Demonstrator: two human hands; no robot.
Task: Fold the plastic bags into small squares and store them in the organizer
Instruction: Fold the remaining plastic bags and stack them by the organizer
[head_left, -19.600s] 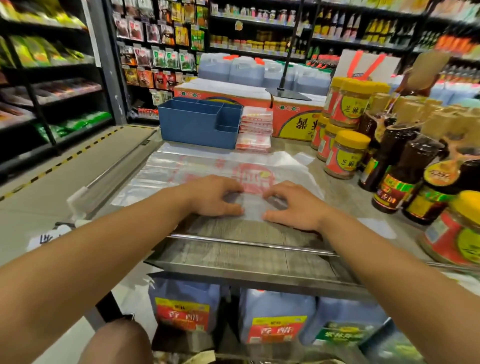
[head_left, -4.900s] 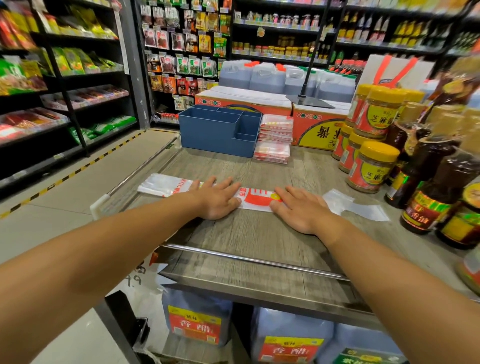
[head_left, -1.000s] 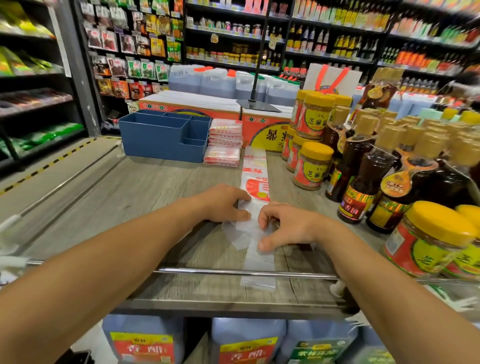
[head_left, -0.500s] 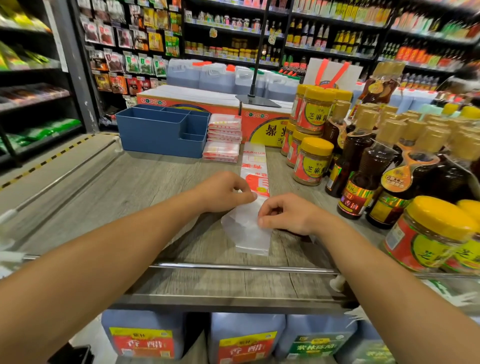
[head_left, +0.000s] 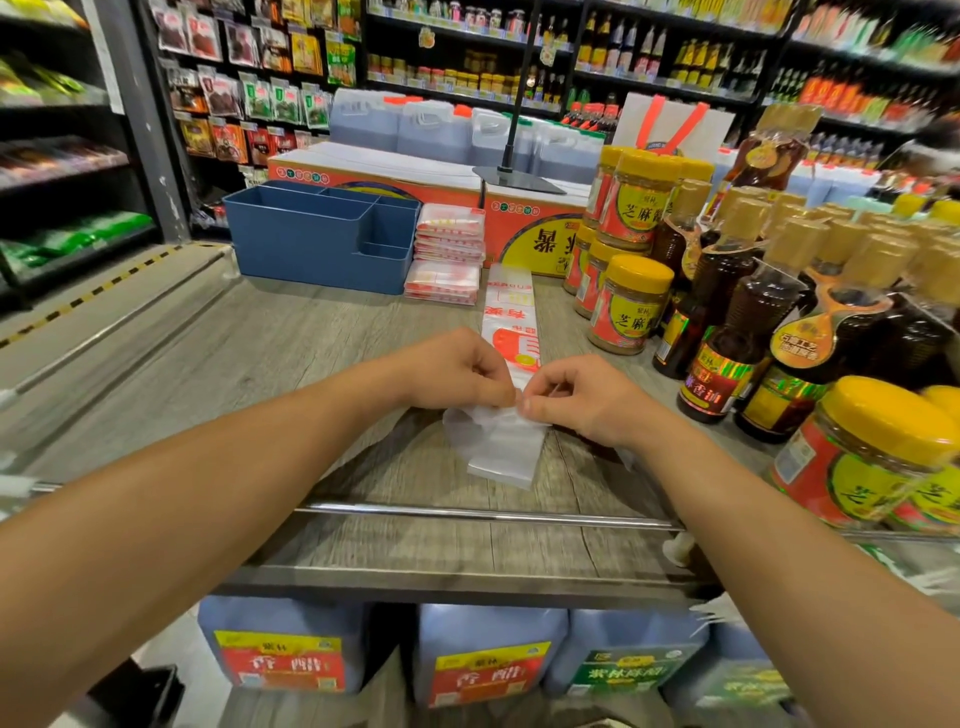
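Note:
A clear plastic bag (head_left: 506, 317) with red print lies on the wooden shelf top as a long narrow strip running away from me. Its near end is doubled over into a small flap (head_left: 501, 449). My left hand (head_left: 457, 371) and my right hand (head_left: 576, 397) meet at the fold, each pinching the bag's edge with thumb and fingertips. The blue organizer (head_left: 317, 244) with several compartments stands at the back left. A stack of folded bags (head_left: 448, 254) sits just right of it.
Yellow-lidded jars (head_left: 628, 306) and dark sauce bottles (head_left: 727, 343) crowd the right side of the shelf top. A metal rail (head_left: 467, 514) runs along the near edge. Orange cartons (head_left: 524, 228) stand behind. Large jugs sit on the shelf below.
Both hands have lifted the bag's near end and carried it further up the strip, so the flap hanging below the fold is shorter. The hands are now closer together.

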